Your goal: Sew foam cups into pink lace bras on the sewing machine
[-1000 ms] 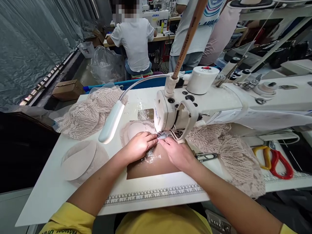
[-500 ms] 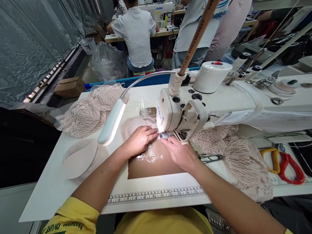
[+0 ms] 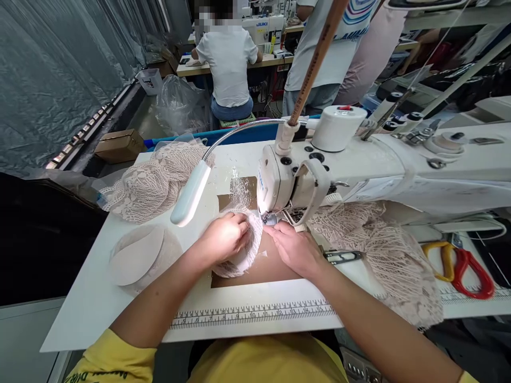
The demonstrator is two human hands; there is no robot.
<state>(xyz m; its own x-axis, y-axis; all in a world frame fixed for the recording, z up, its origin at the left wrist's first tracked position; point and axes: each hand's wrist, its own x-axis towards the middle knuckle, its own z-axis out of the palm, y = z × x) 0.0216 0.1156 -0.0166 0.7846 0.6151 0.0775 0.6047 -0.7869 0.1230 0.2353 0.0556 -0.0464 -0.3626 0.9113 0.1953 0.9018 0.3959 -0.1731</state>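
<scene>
A round, pale lace-edged fabric piece [image 3: 254, 247] lies at the sewing machine's presser foot [image 3: 270, 219], its right edge close to the needle area. My left hand [image 3: 227, 238] is closed on this piece, fingers curled over its upper part and hiding some of it. On the brown surface just right of the foot rests my right hand [image 3: 295, 247], forefinger stretched toward the fabric's edge, the other fingers partly bent and nothing visible in them. Beneath both hands is a brown sheet [image 3: 275, 268] with shiny clear tape.
Lace pieces [image 3: 146, 186] are heaped at the left, with round fabric pieces [image 3: 138, 258] nearer me. A lamp [image 3: 191, 194] hangs over the table. More lace [image 3: 399, 260], thread snips [image 3: 342, 256] and red-handled scissors [image 3: 473, 274] lie right. People are beyond the machine.
The fabric piece has turned and now lies flat left of the foot with its lace rim showing. My left hand has drawn back leftward and curled. The right hand has barely moved.
</scene>
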